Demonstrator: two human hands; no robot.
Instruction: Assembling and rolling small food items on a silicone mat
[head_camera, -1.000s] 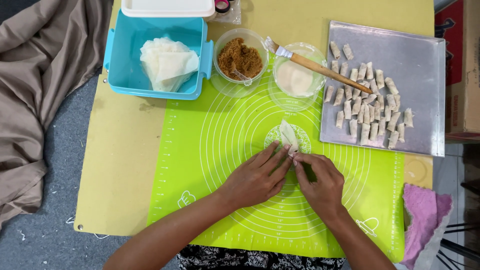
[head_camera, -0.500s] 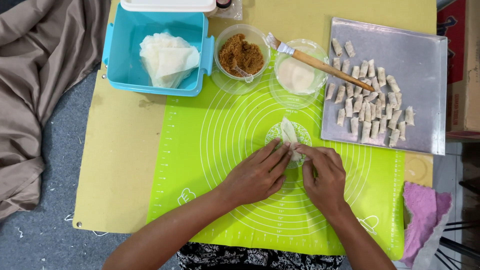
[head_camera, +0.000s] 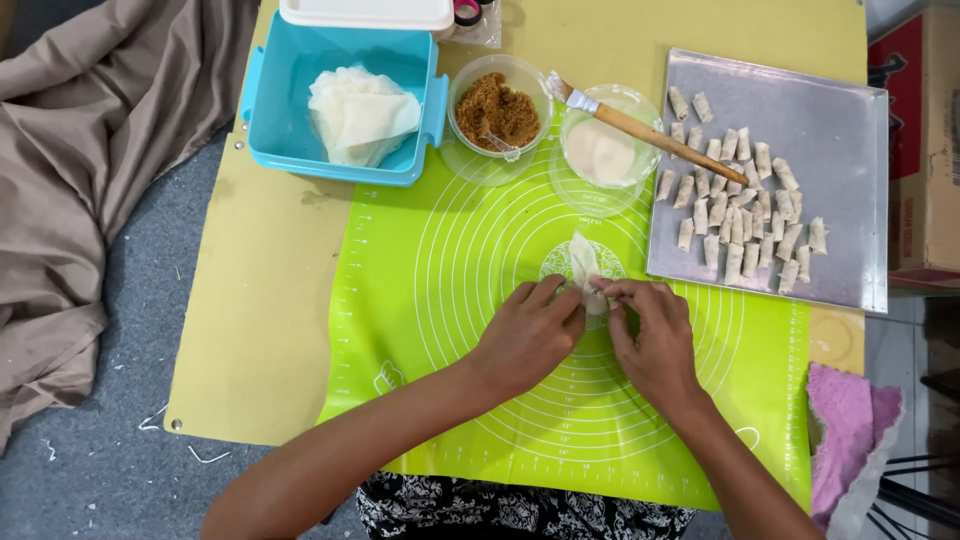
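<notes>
I see my left hand (head_camera: 525, 335) and right hand (head_camera: 650, 335) both pinched shut on a thin pale wrapper (head_camera: 583, 262) over the round-marked green mat (head_camera: 440, 280), a red-sided cardboard box (head_camera: 925, 140) far right.

A thin, pale, translucent pastry wrapper (head_camera: 583, 268) is seen near the middle of the green silicone mat (head_camera: 450, 300), over the mat's printed central ring. Its far end is laid flat and tapers to a point directed away from the person. Its near end is pinched and folded between the fingertips of the left hand (head_camera: 527, 335) and the right hand (head_camera: 652, 338).
</notes>
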